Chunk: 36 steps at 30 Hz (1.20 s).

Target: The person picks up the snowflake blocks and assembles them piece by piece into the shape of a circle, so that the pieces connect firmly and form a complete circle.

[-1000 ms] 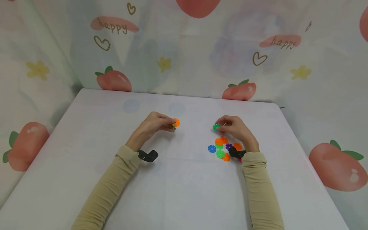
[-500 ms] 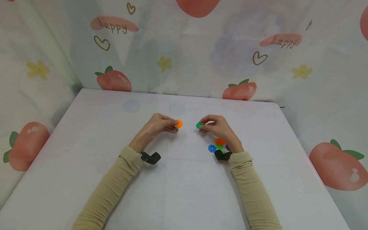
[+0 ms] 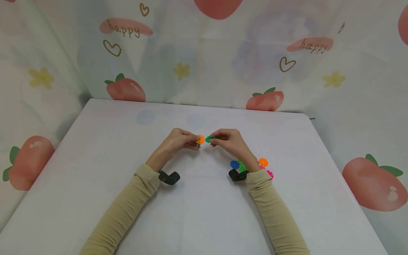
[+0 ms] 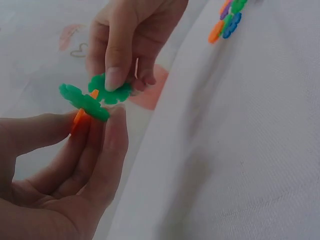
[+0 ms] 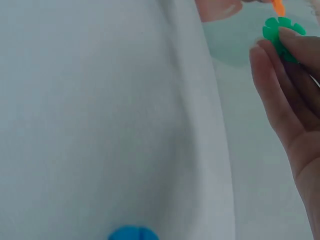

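Over the table, my left hand (image 3: 182, 141) pinches an orange snowflake-shaped plastic disc (image 3: 201, 139). A green notched disc (image 4: 82, 101) is slotted crosswise onto the orange one, as the left wrist view shows. My right hand (image 3: 228, 141) grips a second green snowflake disc (image 5: 275, 32) between thumb and fingers. In the left wrist view this second disc's edge sits right at the joined pair, overlapping the orange disc's upper tip. The fingertips of the two hands are close together, and most of the orange disc is hidden behind the left fingers.
Loose snowflake discs lie under and beside the right wrist: a blue disc (image 3: 234, 164), an orange disc (image 3: 263, 162), a pink disc (image 3: 270, 174) and green ones, partly covered by the arm. Black wrist cameras ride on both sleeves. A patterned curtain (image 3: 210, 71) stands behind the table.
My right hand has moved left with its green disc, from beside the loose discs to the left hand. My left hand has shifted slightly right and nearer, still pinching the joined discs.
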### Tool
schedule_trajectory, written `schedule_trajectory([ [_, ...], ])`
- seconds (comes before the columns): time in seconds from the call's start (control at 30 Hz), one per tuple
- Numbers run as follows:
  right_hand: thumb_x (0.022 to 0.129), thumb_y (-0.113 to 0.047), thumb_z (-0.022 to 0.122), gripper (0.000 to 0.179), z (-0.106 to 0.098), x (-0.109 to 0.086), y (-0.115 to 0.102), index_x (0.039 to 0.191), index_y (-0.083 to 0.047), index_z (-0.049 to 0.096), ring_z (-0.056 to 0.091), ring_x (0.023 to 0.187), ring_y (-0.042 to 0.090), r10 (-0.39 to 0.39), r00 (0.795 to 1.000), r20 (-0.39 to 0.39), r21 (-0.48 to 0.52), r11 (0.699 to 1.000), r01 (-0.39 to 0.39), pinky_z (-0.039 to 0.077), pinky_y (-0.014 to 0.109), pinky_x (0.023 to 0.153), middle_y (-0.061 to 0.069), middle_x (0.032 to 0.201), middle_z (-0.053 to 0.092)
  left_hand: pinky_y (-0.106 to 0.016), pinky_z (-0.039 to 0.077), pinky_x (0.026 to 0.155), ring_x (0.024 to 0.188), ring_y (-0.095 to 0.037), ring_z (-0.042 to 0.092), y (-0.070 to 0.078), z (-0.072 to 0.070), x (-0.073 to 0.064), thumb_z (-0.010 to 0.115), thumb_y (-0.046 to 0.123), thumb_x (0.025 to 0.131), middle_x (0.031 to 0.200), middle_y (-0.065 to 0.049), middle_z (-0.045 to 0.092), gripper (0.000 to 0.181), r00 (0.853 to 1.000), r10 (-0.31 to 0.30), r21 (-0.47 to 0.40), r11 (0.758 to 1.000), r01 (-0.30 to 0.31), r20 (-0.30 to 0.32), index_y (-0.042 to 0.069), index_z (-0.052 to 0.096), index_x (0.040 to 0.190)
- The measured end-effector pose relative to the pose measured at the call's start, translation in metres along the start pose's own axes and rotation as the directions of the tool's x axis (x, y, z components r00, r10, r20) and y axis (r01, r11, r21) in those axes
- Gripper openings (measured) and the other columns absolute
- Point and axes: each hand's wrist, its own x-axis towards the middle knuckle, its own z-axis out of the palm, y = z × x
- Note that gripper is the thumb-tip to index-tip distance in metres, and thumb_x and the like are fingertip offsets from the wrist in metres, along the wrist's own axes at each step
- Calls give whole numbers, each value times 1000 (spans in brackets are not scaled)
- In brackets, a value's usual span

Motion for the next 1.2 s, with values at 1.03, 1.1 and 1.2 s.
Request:
schedule_trajectory([
  [1.03, 95, -11, 75, 18, 16, 4, 6, 107, 2, 78, 78, 82, 21, -31, 997, -71, 220, 974, 46, 62, 33, 87, 14, 97, 78, -34, 62, 88, 81, -21, 72, 6, -5, -2, 61, 10, 98, 107, -26, 73, 29, 1000, -5, 27, 1000, 5, 17, -13, 71, 111],
  [1.1, 96, -11, 74, 19, 16, 4, 6, 108, 4, 77, 78, 83, 22, -21, 998, -65, 257, 966, 37, 61, 34, 89, 13, 97, 78, -35, 61, 90, 82, -21, 72, 6, -5, -2, 61, 10, 98, 111, -30, 71, 29, 1000, -11, 13, 1000, 10, 29, -13, 71, 111],
  [1.2, 96, -9, 73, 18, 16, 4, 4, 108, 5, 77, 78, 83, 21, -19, 998, -54, 254, 967, 32, 61, 33, 89, 11, 97, 79, -36, 61, 90, 81, -20, 72, 7, -5, -3, 61, 11, 99, 115, -31, 70, 29, 999, -13, 21, 1000, 13, 32, -13, 72, 112],
])
